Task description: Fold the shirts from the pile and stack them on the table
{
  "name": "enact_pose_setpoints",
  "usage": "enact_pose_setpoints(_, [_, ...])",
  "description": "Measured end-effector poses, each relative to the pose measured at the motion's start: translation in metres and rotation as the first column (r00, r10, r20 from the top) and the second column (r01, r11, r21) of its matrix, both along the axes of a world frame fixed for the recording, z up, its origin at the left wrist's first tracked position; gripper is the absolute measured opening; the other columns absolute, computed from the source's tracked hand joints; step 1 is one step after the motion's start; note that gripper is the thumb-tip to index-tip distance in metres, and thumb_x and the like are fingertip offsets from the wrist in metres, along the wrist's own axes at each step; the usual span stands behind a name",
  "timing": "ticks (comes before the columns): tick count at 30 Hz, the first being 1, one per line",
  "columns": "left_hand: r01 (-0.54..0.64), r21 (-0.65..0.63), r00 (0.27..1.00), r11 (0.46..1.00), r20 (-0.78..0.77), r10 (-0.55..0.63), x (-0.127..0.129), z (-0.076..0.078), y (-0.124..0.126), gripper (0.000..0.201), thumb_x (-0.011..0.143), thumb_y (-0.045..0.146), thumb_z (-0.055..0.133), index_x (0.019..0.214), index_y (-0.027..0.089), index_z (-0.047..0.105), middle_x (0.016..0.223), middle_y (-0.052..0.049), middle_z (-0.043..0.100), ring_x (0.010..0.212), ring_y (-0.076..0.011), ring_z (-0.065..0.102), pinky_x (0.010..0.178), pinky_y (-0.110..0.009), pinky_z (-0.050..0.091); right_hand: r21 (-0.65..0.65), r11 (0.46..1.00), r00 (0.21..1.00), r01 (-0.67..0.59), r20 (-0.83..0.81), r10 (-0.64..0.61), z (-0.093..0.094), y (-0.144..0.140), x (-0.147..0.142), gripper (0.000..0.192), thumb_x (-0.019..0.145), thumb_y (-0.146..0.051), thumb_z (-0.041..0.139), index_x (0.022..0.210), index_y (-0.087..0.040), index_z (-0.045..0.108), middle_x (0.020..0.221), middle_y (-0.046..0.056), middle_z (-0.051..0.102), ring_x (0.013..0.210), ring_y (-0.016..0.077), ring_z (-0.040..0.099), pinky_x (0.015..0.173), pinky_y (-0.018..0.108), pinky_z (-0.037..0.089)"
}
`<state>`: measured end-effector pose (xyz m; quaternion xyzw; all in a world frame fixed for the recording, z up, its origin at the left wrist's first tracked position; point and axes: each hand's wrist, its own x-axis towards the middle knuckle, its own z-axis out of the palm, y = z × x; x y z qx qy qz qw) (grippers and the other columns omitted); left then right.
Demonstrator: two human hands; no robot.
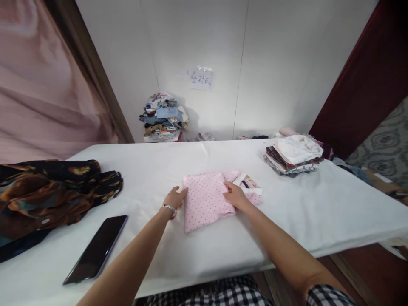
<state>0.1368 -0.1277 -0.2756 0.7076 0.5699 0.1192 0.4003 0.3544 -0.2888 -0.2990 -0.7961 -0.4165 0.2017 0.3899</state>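
A pink shirt (205,199) with small dark dots lies partly folded on the white-covered table (153,259). At its left edge is my left hand (174,199), thumb against the fabric and the other fingers curled, partly out of sight. My right hand (235,196) pinches the cloth on the right side of the folded part. Beyond that hand, a printed patch with a white border (250,182) shows on the shirt's right portion. Some of the fabric there is hidden under my right hand and forearm.
A dark phone (97,248) lies at the left front, beside a heap of dark patterned clothes (54,191). Folded garments (293,154) are stacked at the back right. Behind the table rises a clothes pile (165,117), with a handwritten sign (201,79) on the wall.
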Motion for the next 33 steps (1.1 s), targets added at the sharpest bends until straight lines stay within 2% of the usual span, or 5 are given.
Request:
enact_pose_setpoints(17, [0.276, 0.220, 0.899, 0.936, -0.404, -0.170, 0.008, 0.013, -0.007, 0.046, 0.086, 0.026, 0.045, 0.130, 0.013, 0.054, 0.114, -0.021, 0.069, 0.108, -0.0357, 0.064, 0.087, -0.046, 0.049, -0.078, 0.990, 0.968, -0.122, 0.209, 0.136, 0.009, 0.008, -0.010, 0.042, 0.086, -0.018, 0.053, 0.127, -0.016, 0.062, 0.124, 0.013, 0.064, 0.114, 0.0243, 0.058, 0.101, 0.036, 0.043])
enact_pose_setpoints(20, [0.383, 0.349, 0.859, 0.855, -0.476, -0.191, 0.014, 0.022, -0.002, 0.050, 0.087, 0.025, 0.045, 0.135, 0.015, 0.049, 0.130, -0.019, 0.061, 0.118, -0.0332, 0.059, 0.093, -0.046, 0.048, 0.052, 0.987, 0.973, -0.151, 0.186, 0.139, 0.016, -0.017, -0.015, 0.038, 0.085, -0.019, 0.052, 0.121, -0.020, 0.063, 0.128, 0.011, 0.061, 0.117, 0.0249, 0.056, 0.100, 0.039, 0.044])
enact_pose_setpoints(23, [0.539, 0.475, 0.818, 0.696, -0.492, -0.298, 0.030, 0.029, 0.012, 0.054, 0.091, 0.035, 0.042, 0.140, 0.012, 0.044, 0.146, -0.018, 0.048, 0.134, -0.0309, 0.046, 0.107, -0.046, 0.041, 0.130, 0.991, 0.987, -0.020, -0.159, 0.040, 0.017, -0.061, -0.019, 0.025, 0.085, -0.028, 0.056, 0.108, -0.020, 0.064, 0.106, 0.008, 0.069, 0.094, 0.0229, 0.064, 0.083, 0.038, 0.052])
enact_pose_setpoints(27, [0.668, 0.409, 0.741, 0.621, -0.435, -0.511, 0.075, 0.029, 0.035, 0.064, 0.092, 0.050, 0.042, 0.145, 0.015, 0.040, 0.157, -0.013, 0.036, 0.146, -0.0270, 0.028, 0.121, -0.045, 0.019, -0.030, 0.964, 0.569, 0.263, -0.803, -0.180, 0.014, -0.114, -0.028, 0.032, 0.078, -0.038, 0.071, 0.101, -0.018, 0.062, 0.103, 0.010, 0.070, 0.083, 0.0214, 0.068, 0.065, 0.033, 0.057])
enact_pose_setpoints(33, [0.709, 0.190, 0.691, 0.679, -0.377, -0.617, 0.144, 0.021, 0.055, 0.073, 0.078, 0.062, 0.056, 0.139, 0.021, 0.050, 0.146, -0.015, 0.052, 0.125, -0.0318, 0.056, 0.096, -0.040, 0.050, -0.006, 0.952, 0.188, 0.305, -0.980, -0.066, 0.025, -0.105, -0.048, 0.022, 0.081, -0.034, 0.072, 0.091, -0.016, 0.064, 0.104, 0.010, 0.070, 0.097, 0.0214, 0.068, 0.075, 0.034, 0.059])
